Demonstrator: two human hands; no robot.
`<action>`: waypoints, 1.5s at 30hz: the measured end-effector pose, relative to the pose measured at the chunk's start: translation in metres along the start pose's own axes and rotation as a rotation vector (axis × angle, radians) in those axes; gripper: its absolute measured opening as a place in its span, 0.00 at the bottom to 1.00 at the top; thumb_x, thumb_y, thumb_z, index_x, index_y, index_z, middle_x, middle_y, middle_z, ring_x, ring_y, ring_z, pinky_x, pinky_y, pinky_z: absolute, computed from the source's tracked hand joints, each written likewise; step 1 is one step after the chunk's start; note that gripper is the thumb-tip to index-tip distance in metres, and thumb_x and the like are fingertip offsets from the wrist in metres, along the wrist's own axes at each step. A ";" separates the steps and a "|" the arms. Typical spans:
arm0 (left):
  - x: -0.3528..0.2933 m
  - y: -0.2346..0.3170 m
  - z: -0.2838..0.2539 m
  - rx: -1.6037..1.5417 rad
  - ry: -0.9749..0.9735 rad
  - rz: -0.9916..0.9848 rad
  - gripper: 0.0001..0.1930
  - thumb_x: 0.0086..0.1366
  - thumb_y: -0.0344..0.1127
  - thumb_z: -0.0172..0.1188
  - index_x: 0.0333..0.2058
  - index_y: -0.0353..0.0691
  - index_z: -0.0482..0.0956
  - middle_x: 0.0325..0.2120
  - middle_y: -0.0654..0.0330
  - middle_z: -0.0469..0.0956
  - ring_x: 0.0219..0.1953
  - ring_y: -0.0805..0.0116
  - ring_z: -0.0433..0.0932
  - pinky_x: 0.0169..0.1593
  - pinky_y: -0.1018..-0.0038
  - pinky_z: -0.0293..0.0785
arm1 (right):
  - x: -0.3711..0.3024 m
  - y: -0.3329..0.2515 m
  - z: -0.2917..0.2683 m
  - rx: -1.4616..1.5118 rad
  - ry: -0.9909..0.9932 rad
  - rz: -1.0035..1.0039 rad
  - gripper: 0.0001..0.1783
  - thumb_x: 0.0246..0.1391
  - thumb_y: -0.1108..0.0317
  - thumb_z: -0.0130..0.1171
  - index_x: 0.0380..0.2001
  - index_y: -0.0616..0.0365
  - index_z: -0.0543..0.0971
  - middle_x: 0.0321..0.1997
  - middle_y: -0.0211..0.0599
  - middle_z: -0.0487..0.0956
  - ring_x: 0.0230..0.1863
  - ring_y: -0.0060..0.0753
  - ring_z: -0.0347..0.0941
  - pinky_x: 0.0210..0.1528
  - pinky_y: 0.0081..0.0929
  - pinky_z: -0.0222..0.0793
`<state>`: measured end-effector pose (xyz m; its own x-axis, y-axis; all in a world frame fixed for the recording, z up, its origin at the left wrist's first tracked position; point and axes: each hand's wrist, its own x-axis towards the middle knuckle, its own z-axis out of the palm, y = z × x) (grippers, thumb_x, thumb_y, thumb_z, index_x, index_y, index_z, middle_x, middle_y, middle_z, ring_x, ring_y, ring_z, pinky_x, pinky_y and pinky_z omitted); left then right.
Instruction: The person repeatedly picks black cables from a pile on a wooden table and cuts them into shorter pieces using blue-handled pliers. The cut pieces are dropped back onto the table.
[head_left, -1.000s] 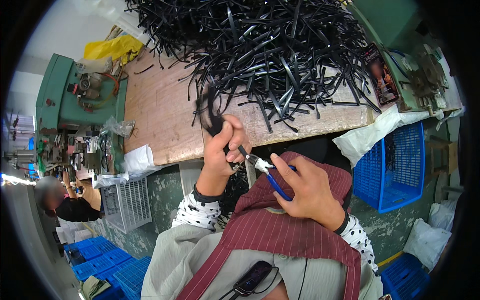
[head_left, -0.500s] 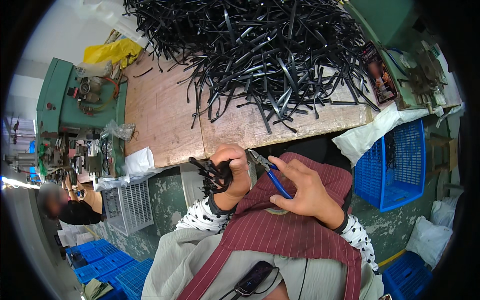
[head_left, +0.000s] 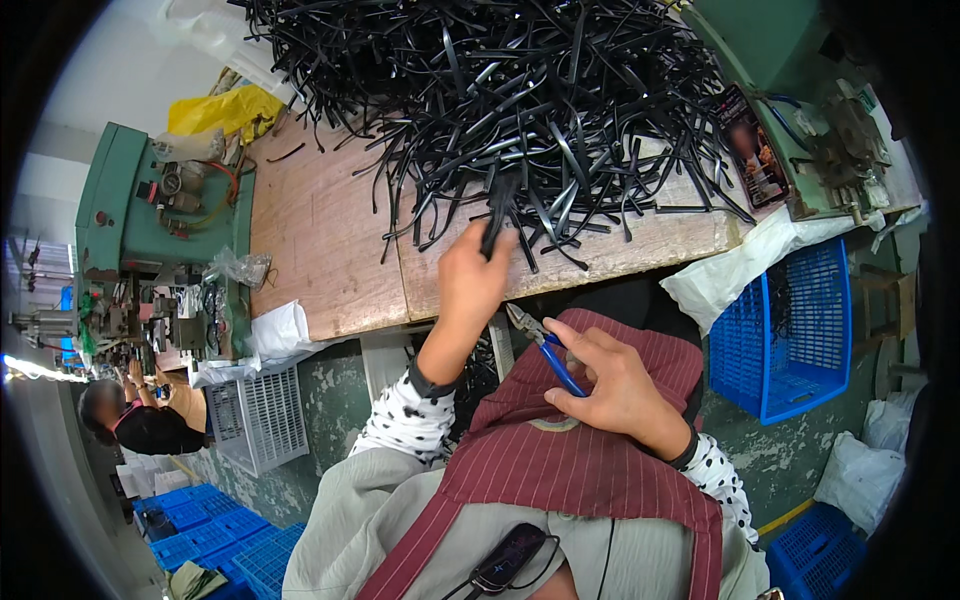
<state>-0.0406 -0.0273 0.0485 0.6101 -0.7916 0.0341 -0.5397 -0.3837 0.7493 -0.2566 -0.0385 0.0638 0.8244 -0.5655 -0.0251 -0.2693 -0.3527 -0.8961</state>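
A large heap of black spectacle temples covers the far part of the wooden table. My left hand reaches over the table's near edge to the front of this heap. Its thumb and fingers are closed on one or more dark temples, blurred by motion, so how many I cannot tell. Over my lap, just off the table edge, my right hand is wrapped round the blue handles of cutting pliers. Their metal jaws point up and left, and nothing shows between them.
Green machines stand at the left and right of the table. A blue crate sits low at the right, a white crate at the left. Dark pieces lie below the table edge. Another person works far left.
My left hand has moved up from below the table edge to the heap, and the bunch of temples it held is no longer in it. The right hand with the pliers has barely moved.
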 end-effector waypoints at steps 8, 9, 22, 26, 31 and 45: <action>0.026 -0.017 0.008 0.108 -0.023 -0.045 0.14 0.54 0.42 0.63 0.27 0.33 0.79 0.26 0.44 0.80 0.31 0.42 0.78 0.37 0.57 0.74 | -0.002 0.003 0.001 -0.029 0.041 -0.034 0.45 0.38 0.62 0.71 0.64 0.47 0.67 0.32 0.41 0.74 0.32 0.40 0.77 0.36 0.35 0.76; 0.025 -0.020 0.000 0.172 -0.038 -0.047 0.11 0.55 0.38 0.60 0.29 0.34 0.79 0.25 0.47 0.81 0.27 0.50 0.80 0.33 0.62 0.74 | -0.001 0.005 0.001 -0.027 0.045 -0.040 0.45 0.38 0.61 0.71 0.64 0.47 0.67 0.32 0.41 0.74 0.32 0.40 0.77 0.36 0.35 0.76; -0.007 -0.013 -0.041 -1.366 -0.488 -0.322 0.12 0.73 0.43 0.48 0.36 0.41 0.72 0.19 0.69 0.65 0.13 0.83 0.59 0.17 0.83 0.59 | 0.006 -0.004 0.003 -0.230 0.212 -0.214 0.45 0.34 0.64 0.71 0.62 0.50 0.69 0.35 0.39 0.71 0.32 0.41 0.72 0.32 0.35 0.71; -0.011 -0.009 -0.037 -1.557 -0.574 -0.254 0.12 0.73 0.43 0.47 0.37 0.40 0.71 0.19 0.68 0.66 0.13 0.83 0.58 0.18 0.83 0.58 | 0.008 -0.013 -0.002 -0.325 0.235 -0.273 0.44 0.32 0.66 0.71 0.60 0.50 0.71 0.35 0.39 0.69 0.33 0.40 0.70 0.31 0.33 0.69; -0.013 -0.008 -0.035 -1.593 -0.625 -0.227 0.12 0.74 0.42 0.46 0.37 0.40 0.71 0.19 0.68 0.66 0.13 0.83 0.59 0.18 0.83 0.58 | 0.008 -0.014 -0.001 -0.404 0.244 -0.280 0.46 0.30 0.65 0.72 0.60 0.51 0.70 0.39 0.41 0.71 0.36 0.42 0.70 0.34 0.33 0.70; -0.024 -0.008 -0.025 -1.633 -0.417 -0.102 0.13 0.75 0.44 0.43 0.37 0.42 0.70 0.18 0.69 0.63 0.13 0.82 0.56 0.19 0.81 0.58 | 0.009 -0.010 -0.004 -0.332 0.224 -0.310 0.41 0.35 0.66 0.69 0.59 0.51 0.72 0.31 0.37 0.69 0.26 0.37 0.70 0.26 0.32 0.69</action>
<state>-0.0362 0.0073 0.0581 0.2739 -0.9616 -0.0189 0.7734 0.2086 0.5987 -0.2487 -0.0431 0.0739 0.7736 -0.5295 0.3481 -0.2026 -0.7272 -0.6559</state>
